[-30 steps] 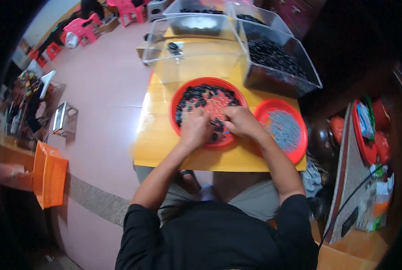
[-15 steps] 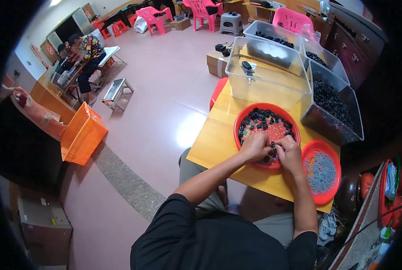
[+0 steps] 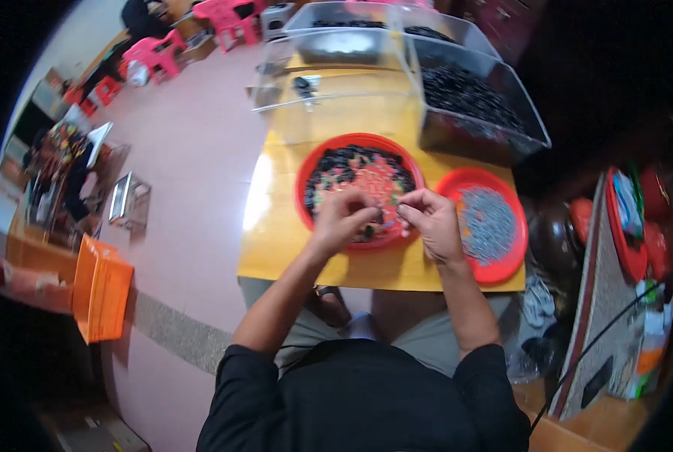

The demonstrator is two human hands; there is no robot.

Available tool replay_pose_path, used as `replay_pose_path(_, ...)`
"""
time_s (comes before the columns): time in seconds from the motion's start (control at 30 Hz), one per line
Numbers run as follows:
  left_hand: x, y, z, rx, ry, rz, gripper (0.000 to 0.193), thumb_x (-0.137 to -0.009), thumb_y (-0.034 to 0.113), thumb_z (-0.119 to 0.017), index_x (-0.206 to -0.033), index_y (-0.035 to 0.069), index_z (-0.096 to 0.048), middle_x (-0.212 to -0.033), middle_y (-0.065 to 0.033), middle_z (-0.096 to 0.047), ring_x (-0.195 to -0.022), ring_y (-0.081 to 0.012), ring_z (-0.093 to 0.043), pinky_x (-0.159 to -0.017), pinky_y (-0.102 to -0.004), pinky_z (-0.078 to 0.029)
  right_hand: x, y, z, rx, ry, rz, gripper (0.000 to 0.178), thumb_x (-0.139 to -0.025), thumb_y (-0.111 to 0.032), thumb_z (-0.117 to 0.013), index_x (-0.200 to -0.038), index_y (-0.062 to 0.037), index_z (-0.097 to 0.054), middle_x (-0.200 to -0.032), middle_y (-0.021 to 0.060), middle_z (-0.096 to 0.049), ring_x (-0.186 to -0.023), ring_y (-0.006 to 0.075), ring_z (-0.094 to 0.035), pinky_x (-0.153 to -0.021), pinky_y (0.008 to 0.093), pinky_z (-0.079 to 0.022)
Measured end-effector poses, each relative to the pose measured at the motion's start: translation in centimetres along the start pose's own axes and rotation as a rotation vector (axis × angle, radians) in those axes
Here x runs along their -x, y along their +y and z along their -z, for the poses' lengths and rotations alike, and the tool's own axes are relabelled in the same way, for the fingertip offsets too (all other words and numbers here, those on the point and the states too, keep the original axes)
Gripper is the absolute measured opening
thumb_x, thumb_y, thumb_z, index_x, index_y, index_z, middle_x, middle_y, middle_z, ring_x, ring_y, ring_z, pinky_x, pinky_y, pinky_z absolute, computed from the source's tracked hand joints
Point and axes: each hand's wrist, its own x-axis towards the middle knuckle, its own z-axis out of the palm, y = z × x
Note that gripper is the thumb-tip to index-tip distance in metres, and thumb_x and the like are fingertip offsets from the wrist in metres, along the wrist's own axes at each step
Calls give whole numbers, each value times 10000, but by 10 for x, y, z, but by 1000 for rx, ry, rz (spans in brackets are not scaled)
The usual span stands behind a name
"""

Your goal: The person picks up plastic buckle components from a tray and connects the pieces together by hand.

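My left hand (image 3: pixel 344 216) is closed in a pinch over the near part of a round red tray (image 3: pixel 301 190). At its fingertips is something small and dark, too blurred to name. Facing it across a narrow gap, my right hand (image 3: pixel 436 224) pinches at the tray's right rim. A dark speck shows between that thumb and forefinger, its kind unclear. Small black parts (image 3: pixel 355 156) lie mostly along the tray's far and left sides, over a red patterned bottom. Just right of my right hand, a second red tray (image 3: pixel 519 252) holds many thin silvery pieces (image 3: pixel 489 224).
Clear plastic bins (image 3: pixel 536 128) stand at the table's far side, several with black parts. A dark key-like object (image 3: pixel 303 87) shows at the nearer bin. The yellow table (image 3: pixel 276 256) carries both trays. An orange crate (image 3: pixel 103 290) and metal stool (image 3: pixel 129 200) stand left.
The whole view has shifted, bringing the table further left in the picture. My hands, close together over the tray before, are now slightly apart.
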Motion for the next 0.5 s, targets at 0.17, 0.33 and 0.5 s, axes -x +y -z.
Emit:
replay_pose_path(0.17, -11, -17, 1, -402, 80, -45, 56, -753, -11, -624, -782, 12, -582, -709, -8, -554, -640, -81, -540, -580, -219, -435, 7, -33, 30, -202, 181, 82, 57, -834, -9, -553, -885, 16, -554, -711, 59, -592, -560, 80, -555, -470, 197, -464)
replay_pose_path(0.33, -19, -8, -23, -729, -53, -207, 88, -704, 17, -630, -779, 9, -585, -767, -111, -549, -659, -223, -576, -586, -307, -460, 12, -56, 34, -135, 185, 150, 56, -846, -26, -552, -893, 5, -555, -724, 54, -601, -570, 74, -558, -476, 194, -460)
replay_pose_path(0.5, -30, -7, -40, -926, 40, -216, 87, -725, 65, -615, -780, 7, -578, -797, -149, -559, -735, -318, -571, -653, -389, -456, 18, -54, 33, -38, 123, 143, 43, -831, 24, -551, -870, 10, -565, -713, 44, -588, -580, 72, -555, -511, 197, -472)
